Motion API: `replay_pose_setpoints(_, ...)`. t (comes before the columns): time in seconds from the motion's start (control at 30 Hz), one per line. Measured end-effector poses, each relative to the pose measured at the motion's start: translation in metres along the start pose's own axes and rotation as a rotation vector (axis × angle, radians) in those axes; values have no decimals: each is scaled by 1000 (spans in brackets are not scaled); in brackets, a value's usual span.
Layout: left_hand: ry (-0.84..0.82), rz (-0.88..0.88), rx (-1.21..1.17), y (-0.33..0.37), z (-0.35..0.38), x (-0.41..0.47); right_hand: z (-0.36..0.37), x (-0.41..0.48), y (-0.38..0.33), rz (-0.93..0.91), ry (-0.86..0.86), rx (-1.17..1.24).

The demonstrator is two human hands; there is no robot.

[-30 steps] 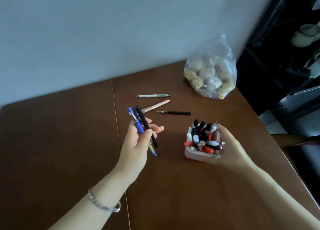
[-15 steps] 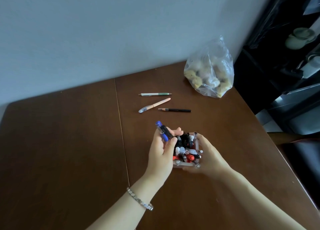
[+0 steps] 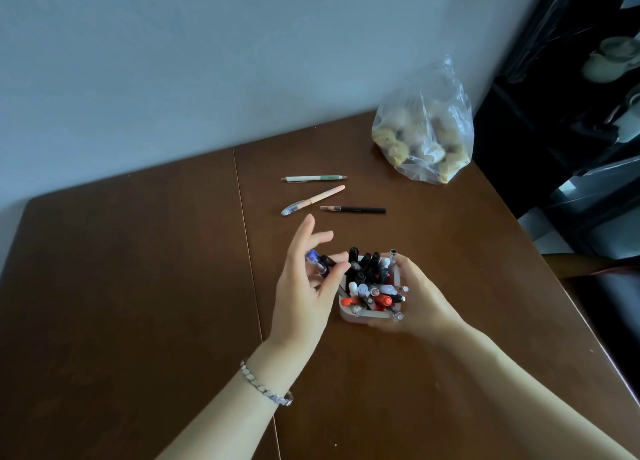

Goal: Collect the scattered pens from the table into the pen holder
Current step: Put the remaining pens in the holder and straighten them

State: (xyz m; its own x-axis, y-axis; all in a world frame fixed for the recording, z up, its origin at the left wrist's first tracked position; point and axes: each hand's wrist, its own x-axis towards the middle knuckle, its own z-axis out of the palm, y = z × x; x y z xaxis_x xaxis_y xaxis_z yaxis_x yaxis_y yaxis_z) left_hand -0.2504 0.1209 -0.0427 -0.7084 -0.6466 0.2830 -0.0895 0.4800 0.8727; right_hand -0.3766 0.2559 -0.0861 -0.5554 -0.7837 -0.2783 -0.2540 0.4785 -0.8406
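A white pen holder crammed with several black, red and white pens stands on the brown table. My right hand wraps around its right side. My left hand is just left of the holder, thumb and fingers pinching a blue pen and a black pen, the other fingers spread upward. Three pens lie on the table beyond: a white-green pen, a peach pen and a black pen.
A clear plastic bag of lumpy yellowish items sits at the table's far right corner. The wall runs along the far edge. Dark furniture and a chair stand past the right edge.
My left hand has carried the blue and black pens rightward to the holder's left side and spread its upper fingers. The right hand has drawn the holder closer.
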Motion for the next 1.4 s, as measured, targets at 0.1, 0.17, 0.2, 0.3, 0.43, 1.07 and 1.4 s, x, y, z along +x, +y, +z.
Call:
replay_pose_setpoints(0.1,-8,61,202,-9,4,-1,0,-1,1,7,1,-3)
replay_pose_setpoints(0.17,-68,54,232,-10,8,-3,0,-1,-1,11,0,-4)
replay_pose_setpoints(0.2,-126,41,202,-8,9,-5,0,-1,-2,13,2,1)
replay_pose_setpoints(0.3,-353,-34,130,-5,11,-13,0,-1,-2,13,5,4)
replay_pose_setpoints(0.43,-267,2,160,-5,0,-17,0,-1,-3,7,6,-24)
replay_pose_setpoints(1.07,-49,35,225,-6,21,5,0,-1,-3,-10,19,30)
replay_pose_setpoints(1.4,-492,-16,79,-19,-3,-12,-1,2,5,-31,3,-18)
